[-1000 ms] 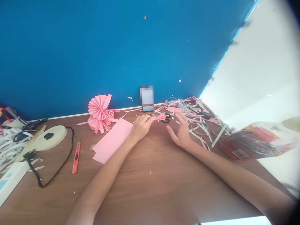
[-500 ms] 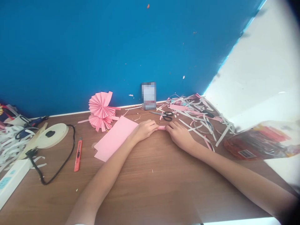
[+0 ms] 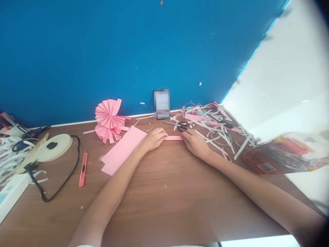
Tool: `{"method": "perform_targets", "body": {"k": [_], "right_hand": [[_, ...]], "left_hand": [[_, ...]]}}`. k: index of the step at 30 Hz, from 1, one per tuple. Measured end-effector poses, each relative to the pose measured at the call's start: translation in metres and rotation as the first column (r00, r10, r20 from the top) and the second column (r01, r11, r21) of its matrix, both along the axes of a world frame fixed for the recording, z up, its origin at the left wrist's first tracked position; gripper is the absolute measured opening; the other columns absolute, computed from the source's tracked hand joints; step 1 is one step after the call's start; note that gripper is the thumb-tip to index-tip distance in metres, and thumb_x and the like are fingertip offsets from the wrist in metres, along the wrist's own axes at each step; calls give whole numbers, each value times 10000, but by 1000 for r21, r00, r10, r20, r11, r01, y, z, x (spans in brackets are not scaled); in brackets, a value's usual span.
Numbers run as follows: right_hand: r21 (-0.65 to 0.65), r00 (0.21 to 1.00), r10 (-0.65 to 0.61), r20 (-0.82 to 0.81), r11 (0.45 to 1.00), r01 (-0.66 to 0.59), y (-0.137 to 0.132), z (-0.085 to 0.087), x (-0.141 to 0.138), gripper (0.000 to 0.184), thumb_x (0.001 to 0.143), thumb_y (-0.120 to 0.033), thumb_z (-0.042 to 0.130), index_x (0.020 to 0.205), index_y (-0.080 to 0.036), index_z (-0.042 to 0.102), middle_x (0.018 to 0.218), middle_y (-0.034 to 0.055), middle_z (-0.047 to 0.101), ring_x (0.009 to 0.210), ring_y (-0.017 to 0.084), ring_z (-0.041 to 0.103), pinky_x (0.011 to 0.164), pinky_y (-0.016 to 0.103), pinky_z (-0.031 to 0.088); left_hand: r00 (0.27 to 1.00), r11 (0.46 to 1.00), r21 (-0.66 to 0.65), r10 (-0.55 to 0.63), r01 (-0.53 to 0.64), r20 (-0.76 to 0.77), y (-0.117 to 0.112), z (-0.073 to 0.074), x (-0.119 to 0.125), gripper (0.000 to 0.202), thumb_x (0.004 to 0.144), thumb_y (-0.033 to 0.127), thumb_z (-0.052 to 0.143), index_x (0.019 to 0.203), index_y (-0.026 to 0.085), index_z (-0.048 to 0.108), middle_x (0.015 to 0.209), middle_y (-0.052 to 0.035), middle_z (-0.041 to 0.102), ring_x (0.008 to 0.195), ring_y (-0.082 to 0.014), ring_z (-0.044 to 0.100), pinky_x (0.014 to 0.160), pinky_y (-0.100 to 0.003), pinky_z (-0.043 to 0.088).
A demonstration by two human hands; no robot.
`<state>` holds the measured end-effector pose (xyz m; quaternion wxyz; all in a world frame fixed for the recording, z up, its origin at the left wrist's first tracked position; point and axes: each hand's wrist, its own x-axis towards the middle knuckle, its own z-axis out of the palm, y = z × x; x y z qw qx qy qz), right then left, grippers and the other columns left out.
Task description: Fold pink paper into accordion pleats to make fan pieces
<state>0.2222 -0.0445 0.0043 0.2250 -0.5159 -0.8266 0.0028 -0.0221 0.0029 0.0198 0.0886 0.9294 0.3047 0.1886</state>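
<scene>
A narrow pink folded paper strip lies across the wooden table between my hands. My left hand pinches its left end, and my right hand grips the right end, fingers closed over it. Pink paper sheets lie flat beside and partly under my left forearm. Behind them, pleated pink paper fans stand against the wall. Black-handled scissors rest just beyond my right hand.
A red utility knife lies at left, near a roll of pale tape, a black cable and a white power strip. A phone leans on the wall. Paper scraps and a plastic bag sit at right.
My left hand has slid left along the pink strip, so more of it shows between my hands. The right hand keeps its hold. The whole view has shifted slightly.
</scene>
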Motion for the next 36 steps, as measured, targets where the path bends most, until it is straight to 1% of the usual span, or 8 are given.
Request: {"method": "perform_targets", "body": {"k": [10, 13, 16, 20, 23, 28, 32, 36], "right_hand": [[7, 1000, -1, -1, 1000, 1, 3, -6, 1, 264, 953, -211, 370, 968, -193, 632, 930, 95, 553, 860, 218, 506, 759, 333, 418], [56, 999, -16, 44, 998, 14, 0, -2, -3, 274, 944, -187, 379, 1052, -191, 632, 1049, 125, 562, 928, 241, 499, 795, 363, 419], [96, 978, 104, 182, 988, -123, -3, 3, -8, 338, 931, -153, 390, 1210, -209, 573, 1193, 139, 540, 1024, 273, 471, 836, 405, 409], [11, 911, 287, 297, 953, -304, -5, 8, -14, 346, 930, -149, 393, 1238, -185, 548, 1068, 118, 575, 974, 248, 488, 840, 382, 421], [-7, 916, 268, 300, 960, -278, -9, 8, -17, 376, 914, -115, 379, 1252, -173, 532, 1029, 108, 571, 943, 237, 491, 804, 357, 428], [10, 922, 204, 328, 976, -220, -13, 7, -20, 454, 868, -89, 399, 1312, -144, 478, 1103, 140, 547, 983, 262, 469, 771, 357, 422], [17, 888, 253, 383, 960, -281, -10, 7, -19, 475, 865, -108, 408, 1337, -121, 452, 1124, 150, 535, 992, 276, 452, 839, 390, 410], [37, 873, 208, 441, 968, -249, -11, 7, -21, 470, 853, -86, 408, 1319, -119, 462, 1122, 142, 531, 967, 268, 451, 792, 371, 427]], "left_hand": [[1000, 1000, 20, 10, -10, 3, -4, -1, 2, 264, 938, 206, 391, 971, 187, 652, 956, -67, 591, 918, -177, 524, 844, -317, 438], [999, 998, 49, 36, -34, -29, -6, 2, 3, 242, 923, 221, 419, 957, 195, 657, 945, -63, 590, 897, -181, 523, 820, -322, 437], [989, 988, 117, 108, -96, -100, -9, 4, 7, 218, 917, 246, 435, 885, 200, 645, 910, -64, 585, 891, -195, 532, 782, -326, 433], [949, 970, 121, 232, -210, -214, -18, 3, 20, 174, 905, 214, 420, 856, 192, 586, 906, -76, 602, 797, -198, 586, 646, -304, 422], [900, 934, 77, 358, -350, -250, -21, -1, 31, 133, 893, 199, 431, 962, 192, 544, 917, -87, 635, 729, -215, 618, 612, -308, 416], [825, 850, 27, 517, -526, -227, -18, -8, 41, 190, 951, 318, 394, 1035, 187, 503, 859, -88, 684, 747, -227, 661, 633, -294, 428], [821, 851, 33, 515, -524, -245, -16, -10, 43, 275, 972, 385, 345, 950, 183, 530, 907, -100, 690, 782, -226, 672, 644, -290, 435], [813, 853, 40, 509, -520, -284, -19, -10, 43, 305, 981, 388, 314, 946, 187, 540, 940, -89, 679, 824, -236, 670, 669, -305, 447]]}}
